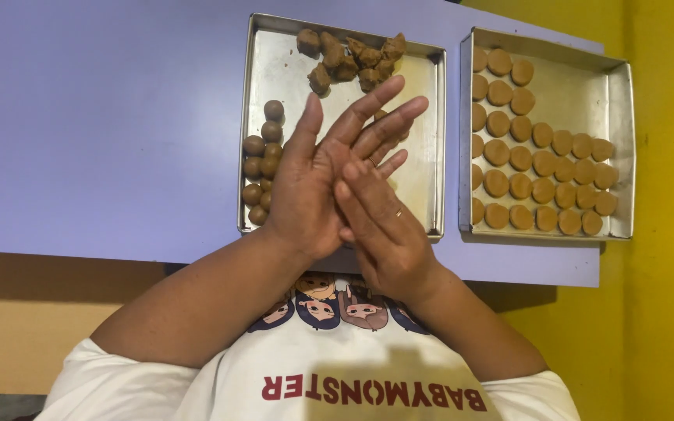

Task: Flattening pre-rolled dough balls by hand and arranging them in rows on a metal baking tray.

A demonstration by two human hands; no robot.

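Note:
My left hand (306, 183) lies palm up with its fingers spread, over the near part of a metal tray (427, 140). My right hand (384, 226), with a ring on one finger, is pressed palm down across it. Anything between the two palms is hidden. On that tray, rough brown dough lumps (349, 58) are heaped at the far edge. Several round dough balls (263, 160) are lined up along its left side.
A second metal tray (624, 148) to the right holds several rows of flattened brown dough discs (544, 160). Both trays rest on a pale lilac table (103, 117). A yellow surface (668, 234) runs along the right side. My white printed shirt (313, 382) shows below.

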